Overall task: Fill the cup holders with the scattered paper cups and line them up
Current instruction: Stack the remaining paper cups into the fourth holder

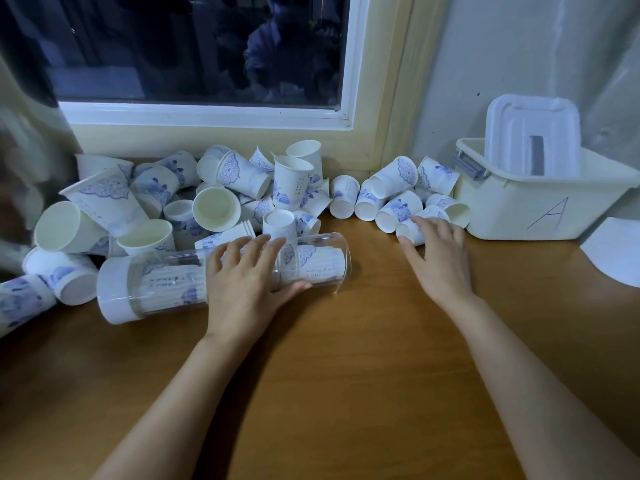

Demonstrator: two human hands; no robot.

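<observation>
Both your bare forearms (pixel 180 393) come in from the bottom and angle inward a bit. Your left hand (pixel 242 282) is palm down, fingers (pixel 258 245) curled over the top of the cup holder (pixel 156 282) and thumb hooked round its near side, so you've got it gripped. Your right hand (pixel 436 258) is further forward, palm down, fingers spread and pretty straight, tips just touching a paper cup (pixel 406 230), not wrapped round it

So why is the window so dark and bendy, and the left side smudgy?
Head view: the wide lens bows the window frame; its glass is dark, with faint reflections; the far-left edge is blurred; the clear cup holder catches soft glare.
</observation>
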